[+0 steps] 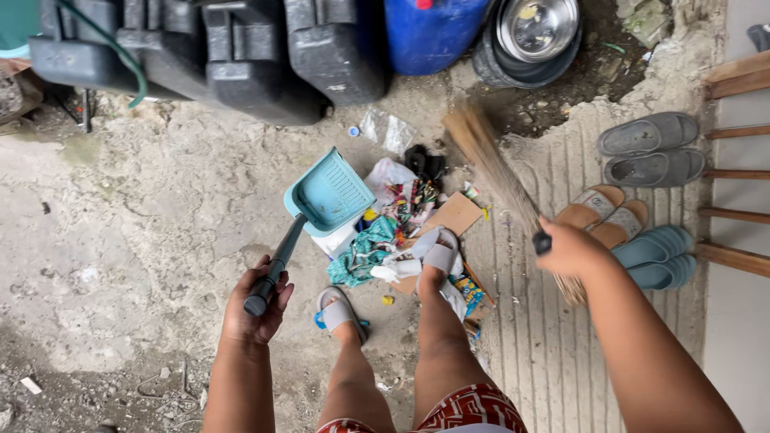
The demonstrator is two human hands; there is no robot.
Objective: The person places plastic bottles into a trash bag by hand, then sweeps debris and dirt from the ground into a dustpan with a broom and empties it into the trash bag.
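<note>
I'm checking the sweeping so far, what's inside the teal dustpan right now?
The dustpan, held by the left hand, shows only its bare ribbed inside; the rubbish pile lies beside it. Its lower edge is hidden against the pile.

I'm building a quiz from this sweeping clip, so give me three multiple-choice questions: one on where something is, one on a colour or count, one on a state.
1. Where is the dustpan relative to the litter pile?
A. at its left edge
B. on the wooden steps
C. inside the steel bowl

2. How many pairs of slippers lie on the ground by the wooden steps?
A. one
B. three
C. five

3. What is the state of the broom?
A. lying flat on the ground
B. leaning on the blue barrel
C. gripped in the right hand, blurred

Answers: 1 A, the teal pan sits against the pile's left side, its handle in the left hand. 2 B, a grey pair, a tan pair and a teal pair. 3 C, the right hand is closed on its handle and the bristles are smeared.
</note>
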